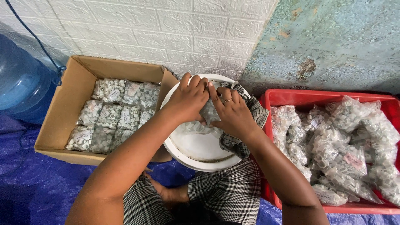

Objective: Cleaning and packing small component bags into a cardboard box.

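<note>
My left hand [188, 99] and my right hand [231, 112] meet over a white round lid or basin [196, 153] resting on my lap. Both hands grip a clear plastic bag [208, 113] filled with small white parts. A ring shows on a finger of the right hand. A checked cloth [255, 112] lies under the right hand, over the basin's right rim.
A cardboard box [62, 112] at left holds rows of packed bags [112, 116]. A red plastic crate [291, 99] at right is piled with similar bags [341, 146]. A blue water jug [21, 81] stands far left. Blue tarp [37, 183] covers the floor; a wall is close behind.
</note>
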